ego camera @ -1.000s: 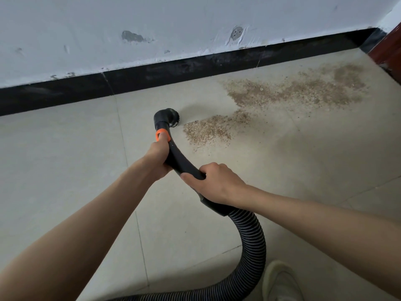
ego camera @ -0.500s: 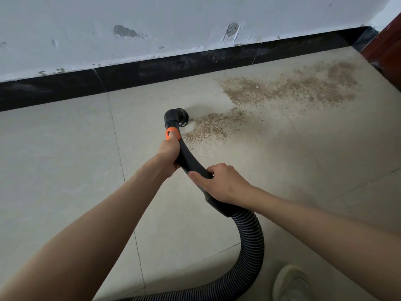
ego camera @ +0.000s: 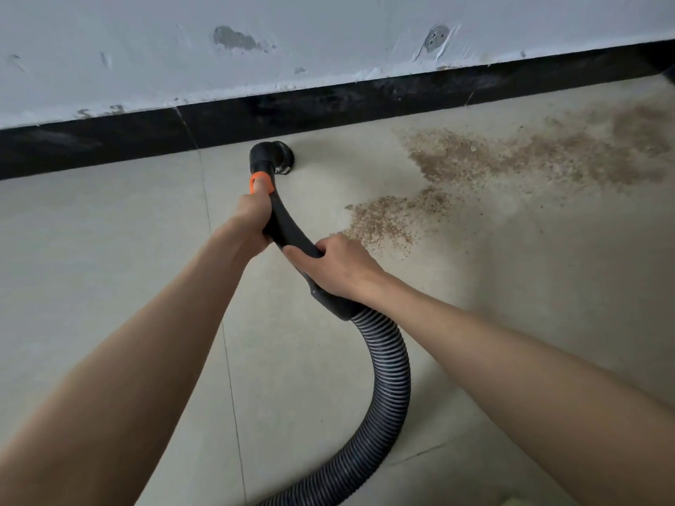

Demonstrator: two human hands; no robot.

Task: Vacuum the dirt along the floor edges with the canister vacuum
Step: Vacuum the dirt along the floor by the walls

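Observation:
A black curved vacuum handle (ego camera: 288, 228) ends in a round brush nozzle (ego camera: 272, 157) that sits on the tile close to the black baseboard (ego camera: 328, 104). My left hand (ego camera: 252, 217) grips the handle just below its orange ring (ego camera: 261, 182). My right hand (ego camera: 338, 266) grips the handle lower down, where the ribbed grey hose (ego camera: 387, 367) joins it. Brown dirt lies to the right of the nozzle: a small patch (ego camera: 391, 220) and a wider spread (ego camera: 529, 155) along the wall.
The hose loops down and off the bottom edge of the view. A scuffed white wall (ego camera: 328, 38) rises above the baseboard. Pale floor tiles (ego camera: 109, 231) stretch to the left, with grout lines.
The nozzle has moved away from the small dirt patch and toward the baseboard. Both hands keep their grip on the handle. The shoe at the bottom right is out of view now.

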